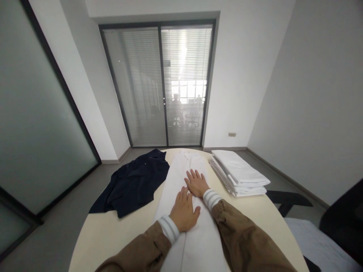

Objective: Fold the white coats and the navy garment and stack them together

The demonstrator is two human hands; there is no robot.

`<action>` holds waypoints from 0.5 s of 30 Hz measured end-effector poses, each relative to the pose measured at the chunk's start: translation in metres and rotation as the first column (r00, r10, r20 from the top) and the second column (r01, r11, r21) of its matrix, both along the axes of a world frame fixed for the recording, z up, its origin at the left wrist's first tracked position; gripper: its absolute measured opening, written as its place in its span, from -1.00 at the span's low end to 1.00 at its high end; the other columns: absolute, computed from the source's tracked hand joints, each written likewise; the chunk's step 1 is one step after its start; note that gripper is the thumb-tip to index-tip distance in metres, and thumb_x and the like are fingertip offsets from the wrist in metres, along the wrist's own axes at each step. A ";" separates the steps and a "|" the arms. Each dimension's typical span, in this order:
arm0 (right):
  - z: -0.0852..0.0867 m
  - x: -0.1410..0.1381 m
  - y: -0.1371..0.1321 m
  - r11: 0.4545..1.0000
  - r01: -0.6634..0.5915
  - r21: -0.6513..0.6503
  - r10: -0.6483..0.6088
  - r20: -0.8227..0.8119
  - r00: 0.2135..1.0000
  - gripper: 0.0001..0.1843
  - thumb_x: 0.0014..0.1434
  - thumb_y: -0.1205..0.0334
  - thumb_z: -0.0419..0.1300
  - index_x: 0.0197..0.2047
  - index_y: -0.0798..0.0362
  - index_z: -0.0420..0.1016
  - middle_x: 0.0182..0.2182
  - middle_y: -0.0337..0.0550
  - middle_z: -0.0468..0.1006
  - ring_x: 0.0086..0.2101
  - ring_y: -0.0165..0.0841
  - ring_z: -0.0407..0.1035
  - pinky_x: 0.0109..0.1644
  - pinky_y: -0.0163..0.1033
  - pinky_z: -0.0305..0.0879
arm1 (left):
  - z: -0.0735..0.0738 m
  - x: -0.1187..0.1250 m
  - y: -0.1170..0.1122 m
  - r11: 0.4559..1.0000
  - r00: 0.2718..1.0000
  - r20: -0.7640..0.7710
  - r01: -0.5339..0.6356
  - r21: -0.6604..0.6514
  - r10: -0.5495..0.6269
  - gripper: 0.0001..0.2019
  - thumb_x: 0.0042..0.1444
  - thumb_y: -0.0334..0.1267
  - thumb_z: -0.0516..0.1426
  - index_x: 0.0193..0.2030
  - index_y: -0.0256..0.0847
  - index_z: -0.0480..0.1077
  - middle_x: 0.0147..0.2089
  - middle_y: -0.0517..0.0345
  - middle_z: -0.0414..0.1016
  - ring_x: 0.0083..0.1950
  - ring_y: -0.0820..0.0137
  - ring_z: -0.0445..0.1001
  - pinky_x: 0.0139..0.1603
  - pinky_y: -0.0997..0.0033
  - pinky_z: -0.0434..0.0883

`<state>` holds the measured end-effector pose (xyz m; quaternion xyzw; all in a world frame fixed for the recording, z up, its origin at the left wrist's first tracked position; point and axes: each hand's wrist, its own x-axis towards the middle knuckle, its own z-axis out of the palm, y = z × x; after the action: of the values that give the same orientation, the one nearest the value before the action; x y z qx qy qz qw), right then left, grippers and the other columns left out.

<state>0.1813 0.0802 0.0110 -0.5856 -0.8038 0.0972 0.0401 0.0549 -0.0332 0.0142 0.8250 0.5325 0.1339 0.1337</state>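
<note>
A long white garment (181, 173), folded into a narrow strip, lies down the middle of a round cream table (113, 234). My left hand (184, 211) rests flat on it, palm down, fingers apart. My right hand (196, 183) lies flat on the same cloth, just beyond the left hand, fingers spread. Neither hand grips anything. Both sleeves are brown with striped white cuffs.
A dark navy garment (136, 181) lies crumpled on the table's left side, partly over the edge. A stack of folded white garments (238, 172) sits at the right. A dark chair (340, 219) stands at the right; a sliding glass door with blinds (161, 87) is ahead.
</note>
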 end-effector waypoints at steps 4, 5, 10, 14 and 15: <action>-0.003 0.000 -0.007 0.997 -0.015 0.072 0.019 -0.058 0.998 -0.27 0.40 -0.18 -0.34 0.49 -0.02 -0.02 0.47 -0.02 -0.09 0.43 0.00 -0.27 0.41 0.22 -0.33 | 0.024 -0.036 0.010 0.933 0.962 0.075 0.272 -0.236 -0.261 -0.28 0.20 -0.02 0.15 0.40 -0.40 0.16 0.53 -0.36 -0.19 0.54 -0.10 -0.24 0.46 -0.12 -0.01; -0.003 0.000 -0.008 0.997 -0.017 0.076 0.023 -0.076 0.997 -0.27 0.40 -0.19 -0.34 0.48 -0.03 0.00 0.47 -0.03 -0.07 0.43 0.00 -0.25 0.41 0.21 -0.32 | 0.029 -0.047 0.011 0.898 0.939 0.104 0.344 -0.273 -0.328 -0.24 0.14 0.01 0.21 0.40 -0.33 0.18 0.54 -0.32 -0.18 0.53 -0.10 -0.22 0.45 -0.11 0.02; -0.003 0.001 -0.006 0.997 -0.026 0.074 0.036 -0.137 0.990 -0.29 0.41 -0.19 -0.33 0.46 -0.05 0.08 0.46 -0.06 -0.02 0.43 -0.03 -0.22 0.42 0.18 -0.32 | 0.029 -0.079 -0.003 0.835 0.858 0.146 0.513 -0.196 -0.493 -0.47 0.05 -0.15 0.29 0.21 -0.03 0.45 0.51 -0.01 0.04 0.52 -0.07 -0.09 0.45 -0.12 0.02; 0.002 0.004 -0.007 0.996 -0.076 0.054 0.086 -0.206 0.975 -0.34 0.43 -0.12 -0.32 0.43 -0.05 0.13 0.44 -0.09 0.07 0.42 -0.12 -0.17 0.43 0.13 -0.29 | 0.018 -0.081 -0.014 0.841 0.849 0.109 0.528 -0.116 -0.518 -0.51 0.12 -0.19 0.26 0.22 0.00 0.44 0.51 0.02 0.04 0.52 -0.04 -0.06 0.45 -0.08 0.04; 0.004 0.004 -0.009 0.994 -0.095 0.053 0.104 -0.217 0.971 -0.34 0.43 -0.09 -0.32 0.43 -0.03 0.12 0.44 -0.09 0.07 0.42 -0.14 -0.15 0.44 0.10 -0.27 | 0.016 -0.081 -0.014 0.840 0.846 0.100 0.532 -0.106 -0.523 -0.52 0.15 -0.14 0.25 0.24 0.00 0.43 0.51 0.01 0.05 0.52 -0.03 -0.05 0.45 -0.07 0.05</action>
<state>0.1858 0.0710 0.0145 -0.5293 -0.8246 0.1460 0.1363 -0.0262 -0.0470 0.0304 0.9243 0.2875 0.0847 0.2364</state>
